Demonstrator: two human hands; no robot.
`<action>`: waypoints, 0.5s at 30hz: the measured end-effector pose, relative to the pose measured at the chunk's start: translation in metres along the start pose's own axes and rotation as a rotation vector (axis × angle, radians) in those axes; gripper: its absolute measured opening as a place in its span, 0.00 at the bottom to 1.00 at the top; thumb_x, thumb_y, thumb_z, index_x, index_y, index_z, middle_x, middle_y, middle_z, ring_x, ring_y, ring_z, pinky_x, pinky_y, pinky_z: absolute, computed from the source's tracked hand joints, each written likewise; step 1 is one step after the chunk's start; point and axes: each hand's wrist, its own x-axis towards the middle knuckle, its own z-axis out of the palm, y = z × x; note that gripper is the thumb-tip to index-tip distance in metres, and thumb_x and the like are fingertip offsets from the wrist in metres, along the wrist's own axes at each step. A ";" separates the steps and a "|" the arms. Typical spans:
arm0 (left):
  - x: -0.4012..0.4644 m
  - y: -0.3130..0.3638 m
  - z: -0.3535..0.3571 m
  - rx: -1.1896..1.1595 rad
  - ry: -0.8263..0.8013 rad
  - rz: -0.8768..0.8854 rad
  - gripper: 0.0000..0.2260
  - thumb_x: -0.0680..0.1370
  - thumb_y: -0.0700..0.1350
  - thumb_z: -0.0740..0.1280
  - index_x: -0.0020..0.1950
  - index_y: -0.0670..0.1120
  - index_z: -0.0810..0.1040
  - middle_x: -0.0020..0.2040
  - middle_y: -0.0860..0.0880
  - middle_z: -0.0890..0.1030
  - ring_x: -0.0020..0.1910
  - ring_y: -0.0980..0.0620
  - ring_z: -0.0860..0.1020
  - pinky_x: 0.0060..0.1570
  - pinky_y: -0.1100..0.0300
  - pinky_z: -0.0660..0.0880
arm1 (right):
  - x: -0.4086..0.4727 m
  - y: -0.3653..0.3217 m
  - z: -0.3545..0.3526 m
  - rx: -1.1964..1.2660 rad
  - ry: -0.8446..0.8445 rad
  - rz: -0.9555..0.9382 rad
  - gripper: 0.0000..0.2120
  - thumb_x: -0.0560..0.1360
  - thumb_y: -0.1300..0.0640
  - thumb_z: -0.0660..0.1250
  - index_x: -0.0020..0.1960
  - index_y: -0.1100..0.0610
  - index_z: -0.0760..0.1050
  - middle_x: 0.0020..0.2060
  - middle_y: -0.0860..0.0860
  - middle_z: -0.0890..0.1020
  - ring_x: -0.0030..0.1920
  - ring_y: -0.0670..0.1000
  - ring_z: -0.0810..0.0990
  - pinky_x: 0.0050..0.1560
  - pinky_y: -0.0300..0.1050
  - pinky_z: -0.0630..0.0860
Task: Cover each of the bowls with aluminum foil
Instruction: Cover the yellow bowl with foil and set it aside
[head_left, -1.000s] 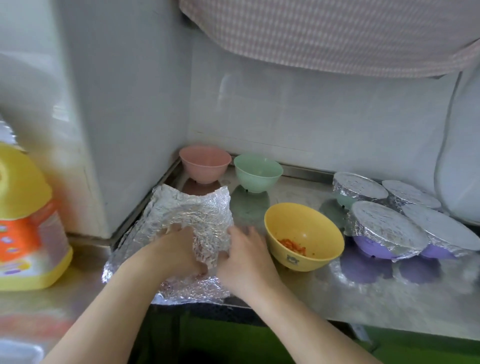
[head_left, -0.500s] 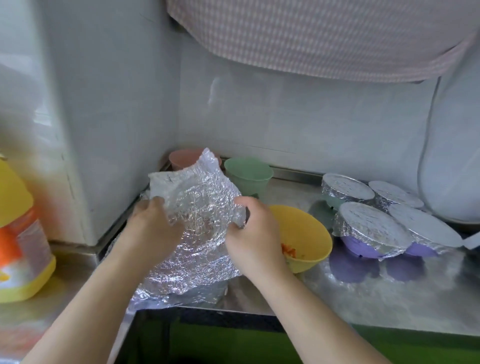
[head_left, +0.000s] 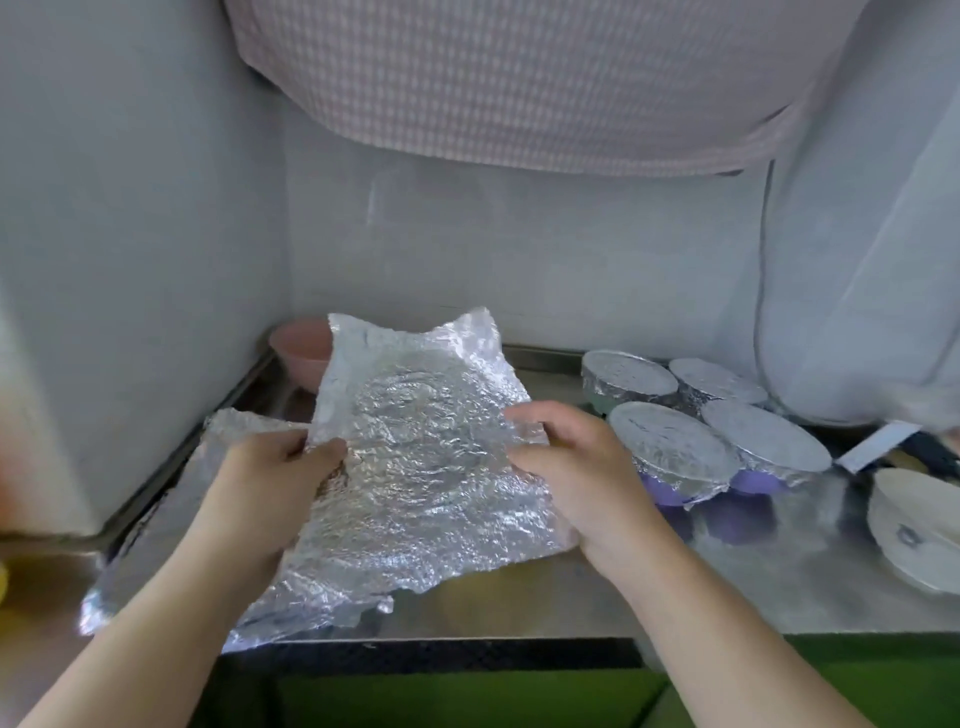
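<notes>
A crinkled sheet of aluminum foil (head_left: 421, 457) is held up above the metal counter (head_left: 769, 577). My left hand (head_left: 270, 483) pinches its left edge and my right hand (head_left: 576, 467) grips its right edge. A round bowl-rim imprint shows in the sheet. More foil sheets (head_left: 171, 525) lie flat on the counter under my left arm. A pink bowl (head_left: 304, 351) shows partly behind the sheet at the back left. The sheet hides the green and yellow bowls. Several foil-covered bowls (head_left: 670, 441) stand in a cluster at the right.
A white bowl (head_left: 919, 530) sits at the far right edge, with a dark object and a white label (head_left: 872, 447) behind it. Walls close in the back and left. A checked cloth (head_left: 519, 78) hangs overhead. The counter's front edge runs just below my wrists.
Both hands lifted one foil sheet off the stack and spread it wider, moving it right and up; it now hides the green and yellow bowls. The camera shifted right.
</notes>
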 end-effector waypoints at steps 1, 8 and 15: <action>-0.002 0.000 0.003 -0.027 -0.029 -0.005 0.16 0.81 0.43 0.70 0.35 0.41 0.74 0.24 0.51 0.65 0.21 0.55 0.58 0.25 0.64 0.54 | 0.000 0.001 -0.007 -0.007 -0.012 -0.010 0.16 0.78 0.62 0.73 0.58 0.42 0.85 0.55 0.59 0.85 0.41 0.61 0.84 0.37 0.47 0.78; -0.009 0.005 0.029 -0.179 -0.139 -0.046 0.16 0.81 0.47 0.72 0.46 0.33 0.78 0.40 0.43 0.77 0.41 0.47 0.72 0.41 0.53 0.66 | 0.013 0.023 -0.047 -0.033 -0.013 -0.030 0.12 0.80 0.61 0.73 0.53 0.43 0.88 0.39 0.57 0.82 0.41 0.57 0.80 0.46 0.42 0.76; 0.015 0.011 0.065 0.119 -0.131 0.013 0.21 0.81 0.49 0.71 0.32 0.45 0.67 0.30 0.47 0.62 0.28 0.51 0.60 0.35 0.55 0.55 | 0.035 0.049 -0.069 -0.090 0.068 0.006 0.12 0.79 0.63 0.73 0.53 0.46 0.87 0.29 0.45 0.76 0.38 0.54 0.77 0.43 0.48 0.72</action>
